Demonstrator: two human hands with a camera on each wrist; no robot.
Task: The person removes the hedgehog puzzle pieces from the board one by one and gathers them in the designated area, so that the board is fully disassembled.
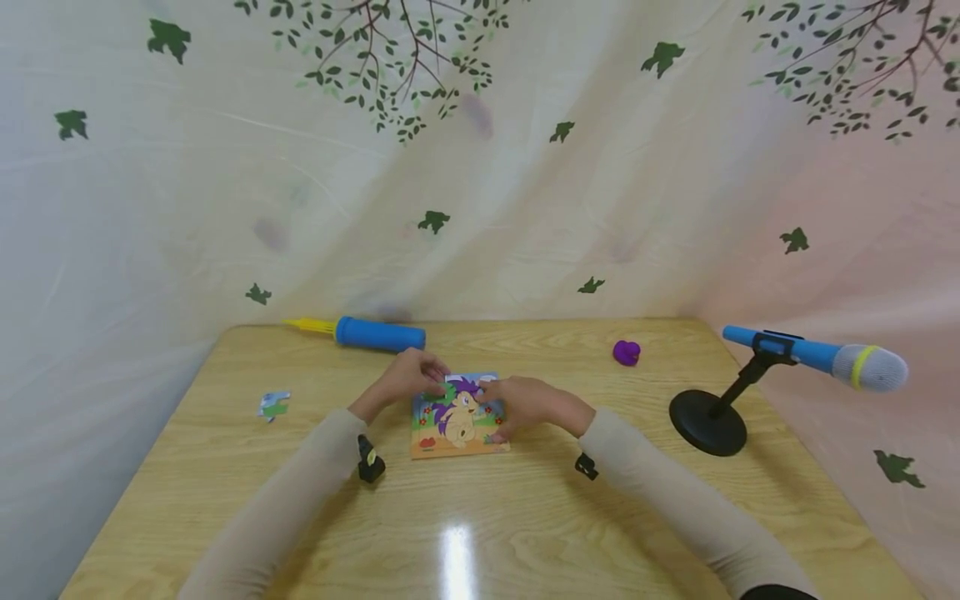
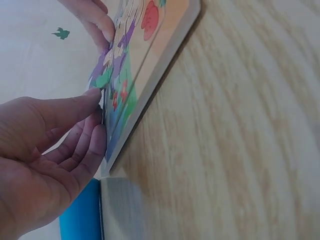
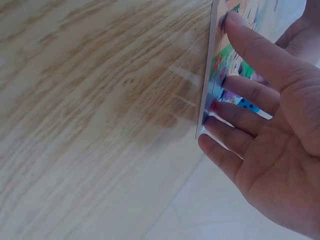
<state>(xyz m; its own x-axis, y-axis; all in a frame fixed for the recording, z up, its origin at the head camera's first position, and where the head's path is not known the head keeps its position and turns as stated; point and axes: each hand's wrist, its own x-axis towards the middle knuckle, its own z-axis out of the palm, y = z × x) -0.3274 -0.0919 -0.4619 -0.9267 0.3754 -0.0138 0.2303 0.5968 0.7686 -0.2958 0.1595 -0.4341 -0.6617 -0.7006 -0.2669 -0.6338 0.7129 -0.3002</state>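
Note:
A jigsaw puzzle (image 1: 459, 427) with a purple-haired hedgehog picture lies in its flat tray at mid-table. At its upper left, my left hand (image 1: 408, 375) pinches a puzzle piece with green on it (image 2: 103, 80) between thumb and fingers, close against the picture; the fingers partly hide it. A pale gap shows near the puzzle's top edge. My right hand (image 1: 528, 403) rests on the right side, its fingers (image 3: 250, 92) spread and fairly straight, touching the puzzle and its border. Left of the tray lie loose blue, white and green puzzle pieces (image 1: 273, 405).
Behind the puzzle lies a blue hand pump (image 1: 381, 334) with a yellow nozzle. A small purple object (image 1: 627, 352) sits at the back right. A blue toy microphone (image 1: 817, 354) on a black stand (image 1: 708, 422) occupies the right side. A leaf-patterned cloth hangs behind the table.

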